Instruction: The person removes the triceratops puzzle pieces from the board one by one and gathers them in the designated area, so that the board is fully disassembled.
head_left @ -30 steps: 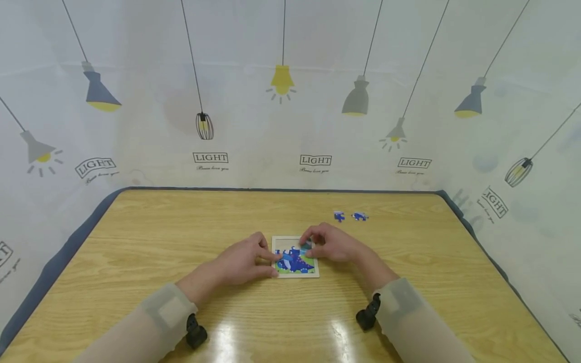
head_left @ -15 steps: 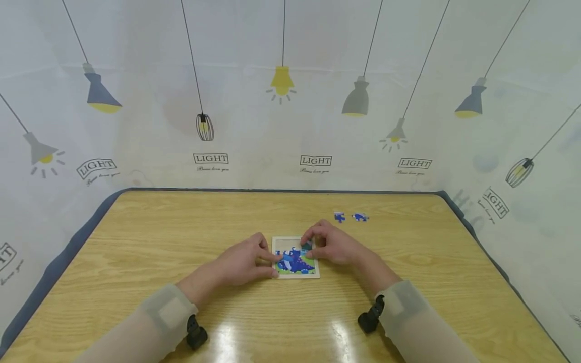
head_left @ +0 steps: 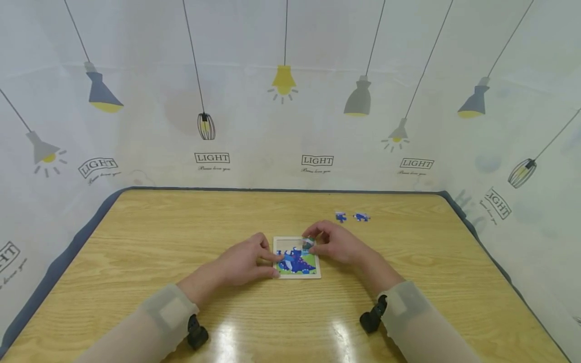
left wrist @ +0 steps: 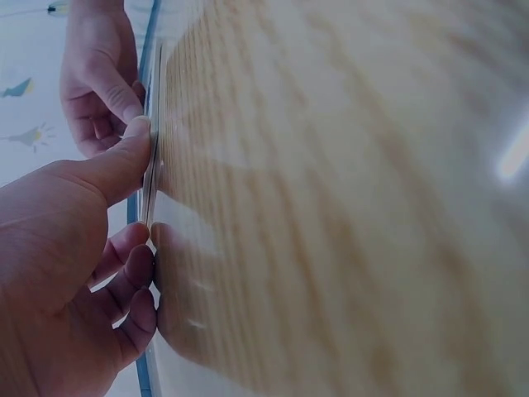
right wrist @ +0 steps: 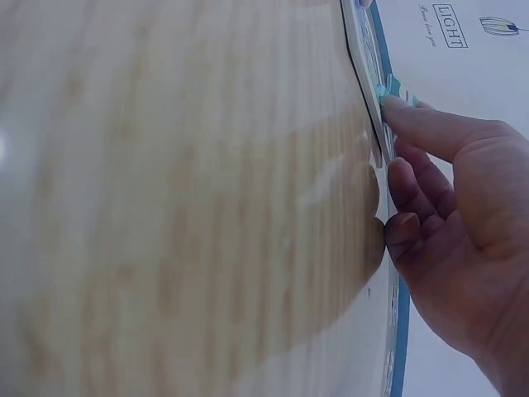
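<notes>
A small square jigsaw puzzle frame [head_left: 297,276] with a pale rim lies on the table, showing a blue dinosaur picture [head_left: 297,262]. My left hand [head_left: 242,259] grips its lower left corner, thumb at the near edge and index finger over the left side. At the upper right of the frame, my right hand [head_left: 338,243] pinches a teal and dark green puzzle piece [head_left: 308,244] between thumb and finger. In the right wrist view that piece [right wrist: 390,86] stands tilted above the rim. Bare backing [head_left: 289,243] shows along the upper part of the frame.
Two loose blue puzzle pieces, one [head_left: 341,217] beside the other [head_left: 361,217], lie on the wooden table [head_left: 204,217] beyond my right hand. A white backdrop [head_left: 254,131] printed with lamps rises behind the table's dark edge.
My right hand has shifted slightly away from me and lifted the edge of the teal piece, so more of it shows. My left hand stays on the frame.
</notes>
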`<action>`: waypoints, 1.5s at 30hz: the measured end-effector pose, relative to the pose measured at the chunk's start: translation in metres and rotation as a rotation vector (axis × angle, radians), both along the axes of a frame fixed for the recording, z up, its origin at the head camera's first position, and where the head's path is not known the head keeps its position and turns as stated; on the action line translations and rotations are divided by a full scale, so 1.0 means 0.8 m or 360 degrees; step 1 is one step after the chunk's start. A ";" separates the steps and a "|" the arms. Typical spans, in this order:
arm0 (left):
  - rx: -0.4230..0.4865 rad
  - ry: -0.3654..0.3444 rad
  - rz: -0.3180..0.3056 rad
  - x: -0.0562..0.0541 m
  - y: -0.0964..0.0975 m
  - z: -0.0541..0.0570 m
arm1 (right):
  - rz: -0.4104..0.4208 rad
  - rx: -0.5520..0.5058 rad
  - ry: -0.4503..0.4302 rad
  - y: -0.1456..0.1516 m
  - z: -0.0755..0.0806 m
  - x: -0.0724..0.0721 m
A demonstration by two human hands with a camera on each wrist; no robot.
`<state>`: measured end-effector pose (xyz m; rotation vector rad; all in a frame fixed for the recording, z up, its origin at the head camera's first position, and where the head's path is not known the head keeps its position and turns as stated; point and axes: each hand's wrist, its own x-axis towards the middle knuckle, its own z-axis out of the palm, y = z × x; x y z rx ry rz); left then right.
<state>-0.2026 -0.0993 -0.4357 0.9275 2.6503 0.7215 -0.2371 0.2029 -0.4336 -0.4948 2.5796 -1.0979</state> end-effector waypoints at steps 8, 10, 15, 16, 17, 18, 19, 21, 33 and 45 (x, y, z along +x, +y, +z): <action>0.0008 -0.0027 0.0024 0.001 0.001 0.003 | 0.0068 -0.0065 0.0022 0.005 0.001 0.000; 0.0009 -0.0034 0.0028 0.001 0.001 0.004 | 0.0058 -0.0053 0.0031 0.004 0.002 0.002; 0.0007 -0.0031 0.0030 0.001 0.000 0.003 | 0.0020 -0.0053 0.0078 0.006 0.008 0.006; 0.0008 -0.0028 0.0029 0.001 0.000 0.003 | 0.0006 -0.0063 0.0085 0.007 0.009 0.007; 0.0007 -0.0024 0.0027 0.001 0.000 0.003 | -0.0011 -0.0077 0.0087 0.009 0.010 0.007; 0.0006 -0.0021 0.0026 0.001 0.000 0.003 | -0.0032 -0.0090 0.0091 0.012 0.011 0.008; 0.0006 -0.0018 0.0025 0.001 -0.001 0.003 | -0.0056 -0.0104 0.0093 0.015 0.012 0.008; 0.0004 -0.0010 0.0024 0.002 -0.001 0.003 | -0.0109 -0.0119 0.0098 0.023 0.013 0.009; 0.0010 0.0018 0.0004 0.000 -0.001 -0.001 | -0.0331 -0.0250 0.0210 0.108 0.014 0.011; -0.0011 0.0025 0.0000 0.000 0.000 -0.001 | -0.0512 -0.0260 0.0239 0.185 0.008 0.002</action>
